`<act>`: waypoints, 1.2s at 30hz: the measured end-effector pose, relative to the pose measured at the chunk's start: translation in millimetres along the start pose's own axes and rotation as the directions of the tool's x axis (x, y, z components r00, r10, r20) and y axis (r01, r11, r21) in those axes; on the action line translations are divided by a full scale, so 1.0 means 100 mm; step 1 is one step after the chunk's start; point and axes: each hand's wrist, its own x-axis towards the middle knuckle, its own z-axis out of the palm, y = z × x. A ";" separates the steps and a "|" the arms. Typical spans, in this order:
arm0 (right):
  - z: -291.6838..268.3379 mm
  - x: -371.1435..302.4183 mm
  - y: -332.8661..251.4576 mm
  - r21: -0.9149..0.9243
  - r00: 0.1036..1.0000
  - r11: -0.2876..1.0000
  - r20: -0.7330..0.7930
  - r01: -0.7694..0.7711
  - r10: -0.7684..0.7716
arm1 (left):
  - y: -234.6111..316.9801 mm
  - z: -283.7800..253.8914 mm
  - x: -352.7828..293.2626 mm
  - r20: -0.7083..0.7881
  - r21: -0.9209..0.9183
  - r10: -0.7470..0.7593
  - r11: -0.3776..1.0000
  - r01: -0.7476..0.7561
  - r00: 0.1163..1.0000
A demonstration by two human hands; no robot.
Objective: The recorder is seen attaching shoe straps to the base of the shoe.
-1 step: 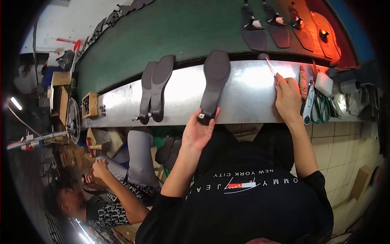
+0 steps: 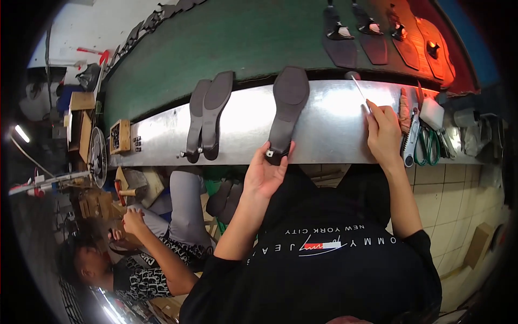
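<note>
A dark shoe sole [image 2: 291, 97] lies on the metal strip [image 2: 334, 143] with its toe pointing away from me. Its heel end, with a small pale square on it, is gripped between the fingers and thumb of my left hand [image 2: 263, 178]. Farther right, my right hand [image 2: 384, 135] pinches a thin pale stick [image 2: 358, 89]. The stick's far end meets a small dark round thing [image 2: 351, 75] at the strip's far edge; its kind I cannot make out. Left of my sole, two similar soles [image 2: 218, 102] lie side by side, heels toward me.
Right of my right hand lie a utility knife [image 2: 411, 135], green-handled scissors [image 2: 429, 147] and a white block [image 2: 431, 113]. Several strapped soles [image 2: 341, 48] line the green surface [image 2: 259, 38]. A wooden box [image 2: 120, 136] stands left. A co-worker's hand [image 2: 133, 221] is at lower left.
The whole view has shifted very slightly. Both my hands keep their holds on the sole and the stick.
</note>
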 end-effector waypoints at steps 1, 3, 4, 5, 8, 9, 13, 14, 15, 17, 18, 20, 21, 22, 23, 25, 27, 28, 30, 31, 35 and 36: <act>-0.04 -0.06 -0.05 0.199 1.000 0.980 -0.004 0.001 0.000 | 0.00 0.03 0.02 -0.037 -0.054 -0.060 0.997 0.058 0.998; 0.04 -0.26 -0.30 0.621 0.978 0.763 0.193 -0.179 0.072 | -0.04 0.08 0.03 -0.074 -0.110 -0.121 0.988 0.113 0.990; 0.02 -0.34 -0.47 0.669 0.924 0.681 0.382 -0.299 0.031 | -0.08 0.09 0.03 -0.125 -0.071 -0.069 0.996 0.060 0.990; -0.04 -0.39 -0.63 0.678 0.836 0.599 0.548 -0.426 -0.026 | -0.11 0.11 0.04 -0.172 -0.029 -0.023 0.999 0.018 0.985; 0.04 -0.50 -0.81 0.727 0.765 0.422 0.635 -0.543 -0.109 | -0.21 0.14 0.07 -0.153 -0.034 -0.113 0.993 0.109 0.982; 0.07 -0.52 -0.83 0.726 0.764 0.420 0.636 -0.545 -0.107 | -0.25 0.18 0.06 -0.086 -0.046 -0.154 0.988 0.150 0.984; 0.22 -0.61 -0.79 0.783 0.820 0.409 0.557 -0.468 -0.128 | -0.37 0.32 0.00 -0.138 -0.058 -0.199 0.980 0.193 0.970; 0.25 -0.62 -0.78 0.813 0.910 0.521 0.386 -0.259 -0.150 | -0.39 0.34 -0.01 -0.146 -0.080 -0.229 0.972 0.219 0.962; 0.26 -0.62 -0.78 0.788 0.958 0.614 0.205 -0.040 -0.200 | -0.39 0.31 -0.01 -0.148 -0.082 -0.226 0.973 0.216 0.963; 0.23 -0.58 -0.76 0.760 0.960 0.649 0.162 0.026 -0.228 | -0.41 0.25 0.00 0.012 -0.032 -0.283 0.958 0.283 0.959; 0.20 -0.56 -0.75 0.724 0.960 0.684 0.117 0.093 -0.254 | -0.43 0.25 -0.01 0.011 -0.033 -0.283 0.958 0.283 0.959; 0.11 -0.54 -0.77 0.786 0.961 0.611 0.235 -0.098 -0.147 | -0.47 0.28 -0.04 0.006 -0.101 -0.271 0.957 0.271 0.962; 0.09 -0.54 -0.78 0.813 0.932 0.509 0.359 -0.283 -0.055 | -0.48 0.31 -0.05 0.006 -0.100 -0.270 0.958 0.269 0.963; 0.08 -0.53 -0.72 0.814 0.871 0.384 0.489 -0.437 -0.045 | -0.48 0.34 -0.06 -0.076 -0.015 -0.198 0.980 0.198 0.977; 0.05 -0.51 -0.70 0.814 0.871 0.383 0.489 -0.436 -0.047 | -0.49 0.36 -0.05 -0.152 0.076 -0.118 0.989 0.130 0.981; -0.01 -0.46 -0.71 0.745 0.740 0.121 0.667 -0.657 -0.087 | -0.48 0.37 -0.03 -0.128 0.222 0.082 0.974 -0.052 0.988; 0.00 -0.47 -0.76 0.725 0.713 0.235 0.685 -0.648 -0.147 | -0.47 0.37 0.01 -0.075 0.356 0.273 0.906 -0.229 0.959; 0.00 -0.51 -0.82 0.707 0.683 0.205 0.707 -0.676 -0.186 | -0.48 0.34 0.05 0.023 0.430 0.427 0.812 -0.394 0.904; 0.02 -0.53 -0.88 0.653 0.620 0.120 0.751 -0.748 -0.228 | -0.44 0.35 0.09 0.135 0.555 0.614 0.604 -0.573 0.778; 0.03 -0.55 -0.91 0.652 0.618 0.122 0.752 -0.748 -0.229 | -0.43 0.35 0.09 0.133 0.553 0.616 0.604 -0.574 0.776; 0.03 -0.54 -0.95 0.607 0.604 -0.012 0.788 -0.794 -0.120 | -0.43 0.37 0.09 0.254 0.573 0.676 0.471 -0.670 0.692; 0.02 -0.51 -0.93 0.562 0.569 -0.090 0.810 -0.823 -0.145 | -0.43 0.39 0.08 0.279 0.555 0.686 0.456 -0.696 0.672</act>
